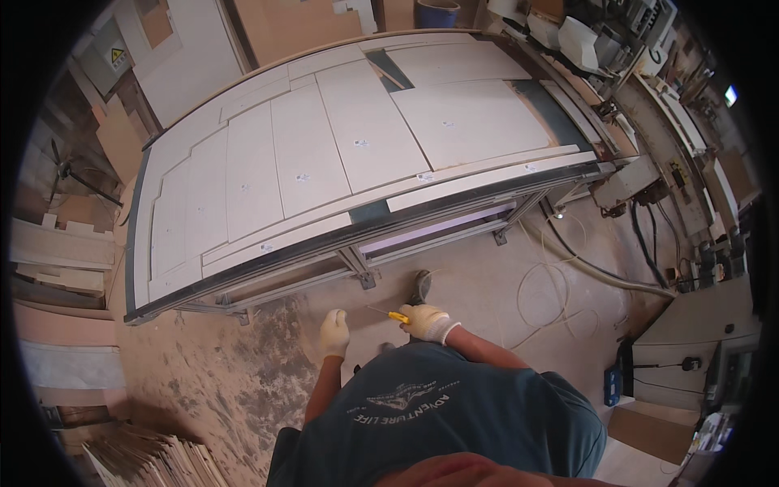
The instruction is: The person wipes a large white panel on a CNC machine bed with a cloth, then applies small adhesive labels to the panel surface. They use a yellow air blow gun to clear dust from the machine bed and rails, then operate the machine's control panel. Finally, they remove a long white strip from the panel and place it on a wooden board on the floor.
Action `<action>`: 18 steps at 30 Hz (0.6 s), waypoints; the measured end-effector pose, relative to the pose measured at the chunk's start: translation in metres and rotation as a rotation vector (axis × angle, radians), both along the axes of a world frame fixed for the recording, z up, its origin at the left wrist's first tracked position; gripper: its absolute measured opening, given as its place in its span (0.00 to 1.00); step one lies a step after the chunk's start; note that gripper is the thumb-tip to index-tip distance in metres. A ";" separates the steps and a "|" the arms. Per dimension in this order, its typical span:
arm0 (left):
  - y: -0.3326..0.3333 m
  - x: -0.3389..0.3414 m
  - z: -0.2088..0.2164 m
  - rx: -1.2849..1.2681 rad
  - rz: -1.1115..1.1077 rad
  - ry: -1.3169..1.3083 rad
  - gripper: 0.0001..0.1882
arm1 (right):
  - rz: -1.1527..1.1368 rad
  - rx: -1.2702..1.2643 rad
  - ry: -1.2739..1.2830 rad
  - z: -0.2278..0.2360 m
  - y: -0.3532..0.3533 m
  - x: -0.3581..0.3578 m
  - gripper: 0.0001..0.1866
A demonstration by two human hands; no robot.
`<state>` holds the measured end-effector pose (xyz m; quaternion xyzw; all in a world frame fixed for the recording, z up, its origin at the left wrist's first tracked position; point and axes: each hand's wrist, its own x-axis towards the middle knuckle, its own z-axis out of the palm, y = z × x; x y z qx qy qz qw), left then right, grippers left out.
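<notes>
My right hand [426, 322], in a cream work glove, is wrapped round a yellow-handled tool [398, 316]. A thin shaft or blade sticks out of its handle toward the left; which kind of tool it is cannot be made out. My left hand [333, 334], gloved too, is held up in front of my body with its fingers curled in. Whether anything is inside them is hidden. Both hands are over the floor, apart from the large table [243, 286] ahead. White panels [302, 146] cut to several sizes lie side by side on it, many with small labels.
A machine beam [649, 105] runs along the table's right end. Hoses and a pale cable [540, 312] trail over the floor at right. Stacked board strips [162, 458] stand at lower left. Behind the table are a blue bucket [436, 14] and leaning boards [300, 32].
</notes>
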<state>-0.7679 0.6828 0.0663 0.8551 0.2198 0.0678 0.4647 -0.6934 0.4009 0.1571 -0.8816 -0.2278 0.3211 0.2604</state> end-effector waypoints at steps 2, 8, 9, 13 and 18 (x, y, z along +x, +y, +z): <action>-0.010 -0.032 0.001 0.103 -0.020 0.098 0.19 | 0.022 0.033 -0.003 0.000 -0.009 -0.024 0.20; -0.027 -0.116 -0.011 0.154 0.029 0.155 0.26 | -0.779 -0.187 -0.285 -0.007 -0.163 -0.021 0.18; -0.030 -0.130 -0.013 0.191 0.041 0.219 0.27 | -0.853 -0.163 -0.345 -0.007 -0.198 -0.023 0.18; -0.056 -0.170 -0.025 0.200 -0.049 0.421 0.32 | -1.104 -0.151 -0.365 -0.007 -0.318 -0.058 0.19; -0.143 -0.177 -0.042 0.406 -0.278 0.398 0.32 | -1.240 -0.111 -0.430 -0.015 -0.430 -0.157 0.18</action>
